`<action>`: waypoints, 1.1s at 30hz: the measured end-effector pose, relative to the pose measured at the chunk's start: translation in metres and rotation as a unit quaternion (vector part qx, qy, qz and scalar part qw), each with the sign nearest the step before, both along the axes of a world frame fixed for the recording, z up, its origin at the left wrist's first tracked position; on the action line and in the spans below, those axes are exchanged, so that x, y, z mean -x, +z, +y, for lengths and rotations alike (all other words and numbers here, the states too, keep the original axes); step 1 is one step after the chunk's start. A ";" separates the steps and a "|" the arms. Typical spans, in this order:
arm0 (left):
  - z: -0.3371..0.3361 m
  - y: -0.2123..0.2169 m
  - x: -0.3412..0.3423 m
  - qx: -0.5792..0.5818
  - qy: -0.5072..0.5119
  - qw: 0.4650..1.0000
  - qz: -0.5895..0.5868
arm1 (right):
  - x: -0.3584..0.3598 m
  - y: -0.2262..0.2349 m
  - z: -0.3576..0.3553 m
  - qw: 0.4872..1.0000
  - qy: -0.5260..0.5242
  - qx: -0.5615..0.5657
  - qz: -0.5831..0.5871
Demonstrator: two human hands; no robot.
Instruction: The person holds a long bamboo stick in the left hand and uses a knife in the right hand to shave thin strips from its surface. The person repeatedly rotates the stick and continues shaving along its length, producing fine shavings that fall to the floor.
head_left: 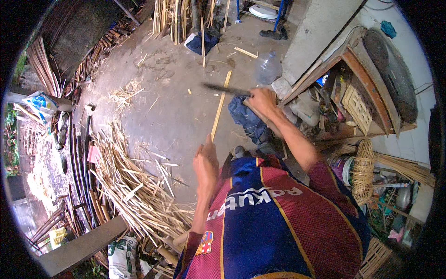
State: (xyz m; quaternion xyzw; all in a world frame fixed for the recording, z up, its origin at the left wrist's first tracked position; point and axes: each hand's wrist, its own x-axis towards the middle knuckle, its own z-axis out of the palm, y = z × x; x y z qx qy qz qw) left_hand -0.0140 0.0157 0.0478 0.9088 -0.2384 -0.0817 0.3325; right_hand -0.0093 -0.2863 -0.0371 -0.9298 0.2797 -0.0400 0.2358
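My left hand (206,162) is closed around the lower end of a pale, flat bamboo strip (219,111), which points away from me over the floor. In my right hand (263,101) is a knife (223,88) with a dark blade reaching left. The blade crosses the strip near its far end; whether they touch I cannot tell. A brown bar, perhaps the knife's long handle, runs back from that hand beneath my forearm. Dark blue cloth (244,118) shows below my right hand.
A large heap of split bamboo strips (134,190) lies at the left, with shavings (125,94) beyond. Bamboo bundles (173,21) stand at the back. A clear plastic jug (268,69) and a wooden cabinet (371,88) full of odds and ends are on the right, near a woven basket (363,169).
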 end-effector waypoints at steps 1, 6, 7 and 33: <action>0.002 0.005 0.006 0.000 -0.002 1.000 0.014 | 0.001 -0.021 -0.031 0.998 -0.059 0.007 0.004; 0.045 0.005 0.018 0.036 0.032 0.998 0.046 | 0.034 -0.064 -0.156 0.989 -0.139 0.011 -0.056; 0.048 -0.020 0.013 0.097 0.071 0.991 0.057 | 0.033 -0.050 -0.149 0.988 -0.148 0.011 -0.049; -0.022 -0.009 -0.012 0.058 -0.005 0.998 0.020 | 0.024 0.013 0.063 0.985 0.138 0.047 -0.096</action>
